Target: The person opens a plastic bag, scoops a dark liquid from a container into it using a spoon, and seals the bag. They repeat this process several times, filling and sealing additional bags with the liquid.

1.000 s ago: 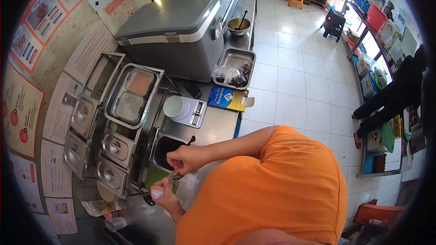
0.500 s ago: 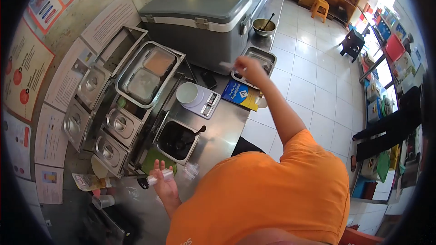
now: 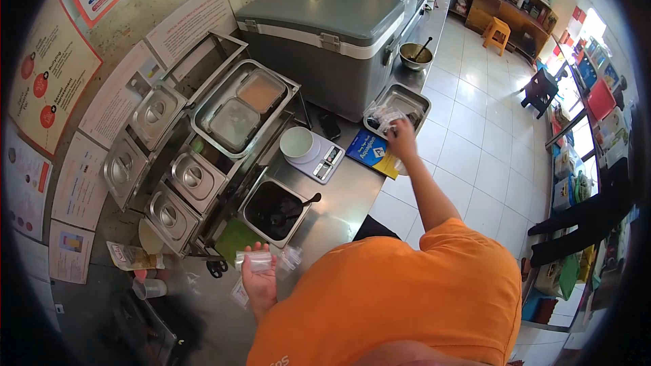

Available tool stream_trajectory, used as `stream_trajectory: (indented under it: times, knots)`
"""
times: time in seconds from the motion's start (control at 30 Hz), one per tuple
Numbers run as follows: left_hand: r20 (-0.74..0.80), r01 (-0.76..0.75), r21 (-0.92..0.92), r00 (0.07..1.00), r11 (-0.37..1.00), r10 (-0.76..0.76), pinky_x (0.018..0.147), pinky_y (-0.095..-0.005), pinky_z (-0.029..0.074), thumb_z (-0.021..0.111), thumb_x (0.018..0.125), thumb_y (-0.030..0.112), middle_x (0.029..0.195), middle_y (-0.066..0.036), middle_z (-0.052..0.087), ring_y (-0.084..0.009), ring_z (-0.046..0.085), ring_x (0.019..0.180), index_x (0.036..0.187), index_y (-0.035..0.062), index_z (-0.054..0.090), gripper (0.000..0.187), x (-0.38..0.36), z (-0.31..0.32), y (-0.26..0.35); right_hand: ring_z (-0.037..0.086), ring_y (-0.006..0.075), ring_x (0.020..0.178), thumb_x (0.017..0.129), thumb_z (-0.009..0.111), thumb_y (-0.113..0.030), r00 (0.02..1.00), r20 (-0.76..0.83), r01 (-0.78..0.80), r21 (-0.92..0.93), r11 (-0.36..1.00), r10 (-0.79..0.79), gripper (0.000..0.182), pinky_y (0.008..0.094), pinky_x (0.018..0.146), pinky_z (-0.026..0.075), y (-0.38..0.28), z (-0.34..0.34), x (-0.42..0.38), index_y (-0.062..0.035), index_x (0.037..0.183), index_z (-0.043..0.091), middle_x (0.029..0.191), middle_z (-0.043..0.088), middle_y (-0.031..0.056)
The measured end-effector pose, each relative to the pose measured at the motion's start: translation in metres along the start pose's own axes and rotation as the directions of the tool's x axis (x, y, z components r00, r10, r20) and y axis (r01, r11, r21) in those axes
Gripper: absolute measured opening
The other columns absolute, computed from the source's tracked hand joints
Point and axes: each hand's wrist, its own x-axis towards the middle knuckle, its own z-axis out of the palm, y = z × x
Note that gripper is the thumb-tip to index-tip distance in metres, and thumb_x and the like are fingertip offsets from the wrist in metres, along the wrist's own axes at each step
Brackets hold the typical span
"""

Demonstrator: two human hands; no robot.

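My left hand (image 3: 261,285) holds a small stack of clear plastic bags (image 3: 253,261) across its palm and fingers. Beside it, more clear plastic (image 3: 289,259) lies on the steel counter. My right hand (image 3: 401,137) reaches to the metal tray (image 3: 422,110), its fingers closed on clear plastic packets (image 3: 384,116) at the tray's near end. Next to that tray is a blue and yellow box (image 3: 369,151). A white bowl (image 3: 297,143) sits on a kitchen scale (image 3: 325,163). Nearer me is a black-lined container (image 3: 274,211) with dark contents and a spoon.
A grey cooler box (image 3: 319,47) stands behind the scale. Lidded steel containers (image 3: 193,176) fill a rack at left. A metal bowl (image 3: 416,56) is beyond the tray. At right, a person's dark-clothed legs (image 3: 576,227) show near the shelves.
My right hand has come down to the packets in the tray. My left hand has turned, and the bags in it now lie flatter. The whole view has shifted slightly.
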Motion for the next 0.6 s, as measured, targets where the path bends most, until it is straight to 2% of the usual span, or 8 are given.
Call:
stream_trajectory:
  times: [0.07,0.1,0.17,0.2,0.3,0.37,0.5,0.6]
  knots:
    - [0.004,0.033,0.017,0.999,0.999,-0.034,0.084,-0.0409,0.045,0.044,0.094,0.026,0.122,-0.011,0.051,-0.0262,0.050,0.112,0.119,0.0101,0.043,0.029,0.002,0.000,-0.003,0.057,0.0289,0.094,0.072,0.069,-0.009,0.983,0.179,-0.002,0.197,0.980,-0.034,0.028,0.0363,0.084,0.045,-0.057,0.007,-0.025,-0.0065,0.099,0.061,0.099,0.058,0.0143]
    - [0.042,0.073,0.041,0.996,0.997,-0.074,0.083,-0.0398,0.046,0.042,0.095,0.026,0.123,-0.010,0.051,-0.0257,0.050,0.114,0.119,0.0107,0.043,0.029,0.003,-0.002,-0.006,0.059,0.0230,0.092,0.072,0.070,-0.010,0.928,0.371,-0.118,0.382,0.917,-0.036,0.028,0.0336,0.082,0.047,-0.083,0.016,-0.042,-0.0064,0.099,0.061,0.097,0.061,0.0117]
    - [0.074,0.123,0.074,0.989,0.990,-0.128,0.082,-0.0387,0.047,0.040,0.095,0.026,0.123,-0.009,0.051,-0.0253,0.049,0.115,0.119,0.0114,0.043,0.028,0.000,0.000,-0.010,0.062,0.0185,0.082,0.078,0.068,-0.016,0.679,0.661,-0.169,0.564,0.808,-0.319,0.027,0.0333,0.074,0.049,-0.145,0.009,-0.071,-0.0048,0.101,0.060,0.091,0.064,0.0086]
    - [0.130,0.111,0.129,0.983,0.985,-0.128,0.083,-0.0389,0.047,0.039,0.095,0.025,0.125,-0.009,0.050,-0.0254,0.049,0.115,0.118,0.0111,0.043,0.027,0.000,0.008,-0.012,0.062,0.0183,0.080,0.081,0.067,-0.019,0.548,0.687,-0.158,0.645,0.748,-0.477,0.024,0.0322,0.073,0.049,-0.179,-0.006,-0.080,-0.0041,0.098,0.062,0.088,0.064,0.0084]
    - [0.156,0.089,0.149,0.981,0.985,-0.113,0.081,-0.0408,0.049,0.042,0.093,0.018,0.127,-0.014,0.047,-0.0273,0.049,0.114,0.119,0.0037,0.044,0.030,-0.002,0.032,-0.015,0.062,0.0151,0.076,0.081,0.068,-0.021,0.393,0.619,-0.167,0.775,0.610,-0.680,0.022,0.0285,0.068,0.049,-0.231,-0.004,-0.113,-0.0049,0.095,0.064,0.089,0.064,0.0062]
    - [0.242,0.028,0.269,0.966,0.963,-0.096,0.088,-0.0409,0.047,0.041,0.093,0.014,0.127,-0.017,0.045,-0.0287,0.048,0.116,0.122,-0.0003,0.041,0.032,-0.003,0.037,-0.013,0.062,0.0146,0.075,0.081,0.068,-0.021,0.367,0.626,-0.207,0.776,0.596,-0.688,0.023,0.0282,0.067,0.049,-0.251,-0.001,-0.124,-0.0050,0.097,0.064,0.087,0.064,0.0062]
    - [0.237,0.010,0.249,0.969,0.968,-0.071,0.093,-0.0403,0.043,0.041,0.093,0.011,0.126,-0.019,0.045,-0.0292,0.048,0.116,0.124,-0.0029,0.039,0.034,-0.006,0.035,-0.015,0.062,0.0134,0.070,0.081,0.068,-0.021,0.283,0.711,-0.361,0.701,0.616,-0.644,0.026,0.0275,0.064,0.050,-0.270,0.003,-0.136,-0.0044,0.100,0.063,0.082,0.065,0.0056]
    - [0.210,0.021,0.247,0.975,0.969,-0.074,0.092,-0.0397,0.044,0.041,0.093,0.011,0.125,-0.018,0.046,-0.0275,0.049,0.114,0.124,-0.0023,0.040,0.033,-0.007,0.033,-0.015,0.063,0.0131,0.070,0.082,0.066,-0.018,0.275,0.697,-0.330,0.716,0.615,-0.663,0.024,0.0275,0.063,0.050,-0.268,0.010,-0.137,-0.0050,0.102,0.063,0.081,0.066,0.0058]
